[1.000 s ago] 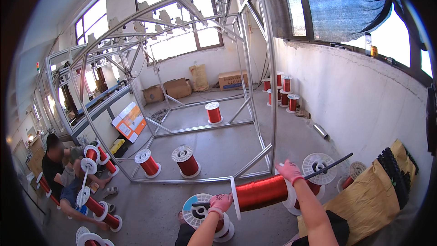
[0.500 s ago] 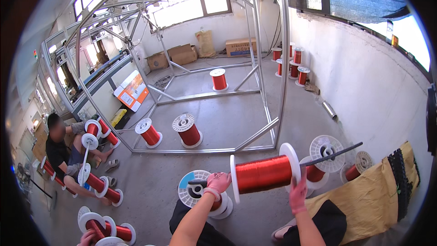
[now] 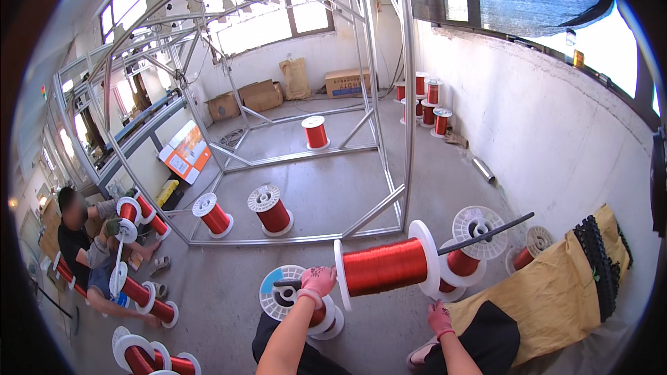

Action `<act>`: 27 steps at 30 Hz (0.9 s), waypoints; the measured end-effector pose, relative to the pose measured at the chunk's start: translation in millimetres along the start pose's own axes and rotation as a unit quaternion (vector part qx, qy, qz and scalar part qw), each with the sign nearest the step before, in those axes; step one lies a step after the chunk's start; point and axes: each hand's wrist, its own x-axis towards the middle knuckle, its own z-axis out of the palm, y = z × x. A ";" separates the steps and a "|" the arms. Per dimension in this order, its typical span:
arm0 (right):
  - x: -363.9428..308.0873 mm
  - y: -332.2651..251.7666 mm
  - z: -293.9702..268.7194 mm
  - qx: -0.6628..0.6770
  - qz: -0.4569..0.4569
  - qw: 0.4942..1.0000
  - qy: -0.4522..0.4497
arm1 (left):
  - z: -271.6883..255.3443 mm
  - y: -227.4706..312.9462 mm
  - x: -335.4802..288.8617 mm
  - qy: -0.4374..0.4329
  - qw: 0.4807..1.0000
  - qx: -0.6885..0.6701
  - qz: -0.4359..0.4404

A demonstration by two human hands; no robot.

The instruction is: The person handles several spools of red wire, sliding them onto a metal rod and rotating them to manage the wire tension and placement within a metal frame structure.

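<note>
My left hand (image 3: 318,282), in a pink glove, is closed around a dark rod (image 3: 495,229) that runs through a spool of red wire (image 3: 384,266) with white flanges. The spool hangs sideways above the floor, just right of that hand, and the rod's far end sticks out to the upper right. Below the spool's right flange is my right hand (image 3: 439,318), also pink-gloved, its fingers curled in and apart from the spool. I see nothing in it. Under my left hand stands an upright spool (image 3: 283,298) with a blue patch on its white top.
Upright spools (image 3: 479,226) stand at the right beside a yellow-brown sack (image 3: 535,319). Ahead rises a metal frame (image 3: 299,239), with spools (image 3: 272,210) inside it. At left a person (image 3: 83,236) sits among spools; more lie at lower left (image 3: 142,357).
My right hand has left the spool's right flange and dropped below it. My left hand keeps its grip on the rod. The view has shifted right; a pink-gloved hand at lower left is gone from view.
</note>
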 end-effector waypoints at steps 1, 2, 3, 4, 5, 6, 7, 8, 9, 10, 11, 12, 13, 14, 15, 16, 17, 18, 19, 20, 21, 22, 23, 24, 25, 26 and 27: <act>-4.9 0.0 -3.1 -0.001 -0.004 1.000 -0.008 | 0.9 -0.8 1.4 -0.002 1.000 -0.001 -0.002; -9.6 2.3 -4.1 -0.007 0.003 1.000 -0.018 | 3.6 -1.6 0.1 -0.004 1.000 0.002 -0.002; -11.8 5.5 -3.4 -0.014 -0.027 0.999 -0.023 | 4.3 -2.5 2.3 -0.003 1.000 0.012 0.000; -14.4 10.0 -2.1 -0.028 -0.046 0.998 -0.029 | 6.5 -3.6 1.4 0.013 1.000 0.007 0.004; -12.8 12.5 -0.9 -0.070 -0.050 0.996 -0.037 | 7.5 -4.1 3.2 0.009 1.000 0.005 0.005; -14.2 15.5 -1.1 -0.026 -0.051 0.998 -0.036 | 8.7 -4.6 3.4 0.008 1.000 0.007 0.007; -11.0 13.9 -3.5 -0.007 -0.041 0.999 -0.032 | 9.2 -4.7 4.0 0.005 1.000 0.002 0.004; -11.6 11.7 -9.2 0.019 -0.050 0.999 -0.009 | 9.2 -4.7 4.3 0.000 1.000 0.002 0.001; -8.4 4.1 -18.1 -0.029 -0.071 0.997 -0.010 | 9.0 -4.5 4.2 0.005 1.000 0.003 -0.001; -9.1 -4.8 -30.5 0.031 -0.044 0.998 0.016 | 8.3 -4.0 4.4 -0.001 1.000 -0.002 -0.002; -8.7 -17.5 -46.7 0.091 -0.016 0.995 0.042 | 7.9 -3.6 3.7 0.001 1.000 -0.006 -0.003; -6.6 -33.9 -65.6 0.168 -0.007 0.982 0.084 | 7.0 -3.2 3.7 -0.003 1.000 0.000 -0.007; -4.3 -53.0 -85.1 0.236 -0.010 0.963 0.130 | 6.4 -2.6 3.5 -0.001 1.000 -0.003 -0.009; -0.1 -74.6 -105.1 0.332 -0.031 0.924 0.188 | 6.0 -2.3 3.0 0.005 1.000 -0.008 -0.008; 4.7 -95.5 -126.7 0.342 -0.076 0.911 0.215 | 5.3 -2.2 3.0 0.005 1.000 -0.008 -0.008; 10.9 -117.8 -145.5 0.346 -0.135 0.894 0.251 | 5.2 -2.0 2.1 0.007 1.000 -0.005 -0.006; 21.0 -144.4 -157.9 0.354 -0.149 0.892 0.239 | 4.5 -2.1 1.9 -0.001 1.000 -0.004 -0.003; 31.1 -168.7 -168.9 0.345 -0.181 0.889 0.241 | 3.9 -1.8 1.8 0.001 1.000 -0.011 0.000; 41.0 -191.2 -176.7 0.232 -0.224 0.923 0.212 | 3.3 -1.8 0.9 0.003 1.000 -0.011 0.004; 49.6 -212.4 -179.4 0.137 -0.251 0.934 0.212 | 2.3 -1.2 1.2 0.003 1.000 0.000 0.005; 58.6 -231.1 -180.9 0.058 -0.231 0.956 0.172 | 1.5 -0.9 0.4 0.006 1.000 -0.001 0.010; 65.5 -246.7 -178.2 0.013 -0.229 0.955 0.190 | 0.7 -0.2 0.4 0.012 1.000 -0.004 0.012; 71.2 -254.8 -177.0 -0.039 -0.174 0.977 0.116 | 0.1 0.5 -0.1 0.014 1.000 0.003 0.008; 76.9 -261.9 -173.1 -0.078 -0.150 0.983 0.066 | -0.3 0.8 -0.6 0.013 1.000 0.016 0.004; 79.7 -262.0 -169.1 -0.121 -0.110 0.987 0.005 | -0.5 1.3 -1.1 0.012 1.000 0.024 0.003; 81.1 -257.5 -163.9 -0.080 -0.130 0.988 0.036 | -0.5 1.2 -1.8 0.017 1.000 0.019 0.005; 76.6 -246.2 -155.7 -0.044 -0.133 0.989 0.055 | -0.2 0.8 -2.1 0.018 1.000 0.020 0.006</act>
